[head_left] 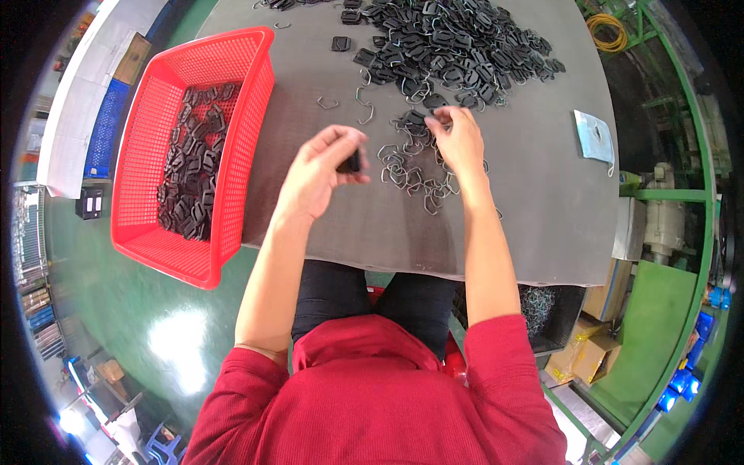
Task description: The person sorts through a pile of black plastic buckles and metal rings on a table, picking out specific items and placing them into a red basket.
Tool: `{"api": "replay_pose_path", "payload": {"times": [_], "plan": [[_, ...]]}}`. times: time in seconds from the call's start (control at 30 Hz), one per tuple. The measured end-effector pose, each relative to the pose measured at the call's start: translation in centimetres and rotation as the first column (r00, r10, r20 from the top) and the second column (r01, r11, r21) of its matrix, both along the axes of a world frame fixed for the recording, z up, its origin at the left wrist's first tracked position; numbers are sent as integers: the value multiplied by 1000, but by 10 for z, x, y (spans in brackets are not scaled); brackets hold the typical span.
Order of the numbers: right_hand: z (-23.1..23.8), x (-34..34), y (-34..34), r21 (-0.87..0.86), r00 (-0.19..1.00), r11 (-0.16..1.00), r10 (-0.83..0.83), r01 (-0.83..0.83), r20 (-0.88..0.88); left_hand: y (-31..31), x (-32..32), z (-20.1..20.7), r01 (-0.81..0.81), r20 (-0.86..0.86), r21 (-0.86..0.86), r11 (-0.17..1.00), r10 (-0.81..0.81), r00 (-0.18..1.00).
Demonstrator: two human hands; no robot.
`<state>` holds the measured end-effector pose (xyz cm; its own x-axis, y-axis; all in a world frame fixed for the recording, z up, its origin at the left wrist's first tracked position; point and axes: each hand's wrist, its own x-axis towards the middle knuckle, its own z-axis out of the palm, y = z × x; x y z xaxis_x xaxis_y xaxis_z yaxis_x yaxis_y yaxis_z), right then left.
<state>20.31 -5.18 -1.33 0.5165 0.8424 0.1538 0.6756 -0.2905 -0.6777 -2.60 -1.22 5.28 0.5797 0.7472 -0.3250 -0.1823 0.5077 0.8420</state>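
Observation:
My left hand is raised over the grey tabletop, its fingers closed on a black plastic buckle that is partly covered by them. To its right, my right hand reaches to the near edge of a large heap of black buckles. Its thumb and fingers are pinched at a black buckle, with part of the grip hidden. Loose bent-wire metal rings lie between and below the hands. A few more, such as an open wire ring, rest near my left hand.
A red plastic basket with black buckles inside stands at the left table edge. A light blue face mask lies on the right of the grey table. Below the table at right is a dark bin of metal wire pieces.

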Motion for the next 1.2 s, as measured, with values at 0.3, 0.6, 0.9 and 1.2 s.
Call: {"api": "replay_pose_path", "payload": {"times": [0.3,0.6,0.9,1.2], "plan": [[12,20,1,-180,988,978,80,-103,-129,57,99,-28,238,-569,676,697,290,769],[15,114,-28,-80,870,997,-59,23,-490,55,139,-41,750,-863,505,427,282,420],[9,89,35,-393,979,900,-138,187,150,65,119,-35,695,-854,492,525,137,502],[45,83,9,-235,942,967,12,-95,-334,50,99,-53,124,136,-133,983,-106,985]]}}
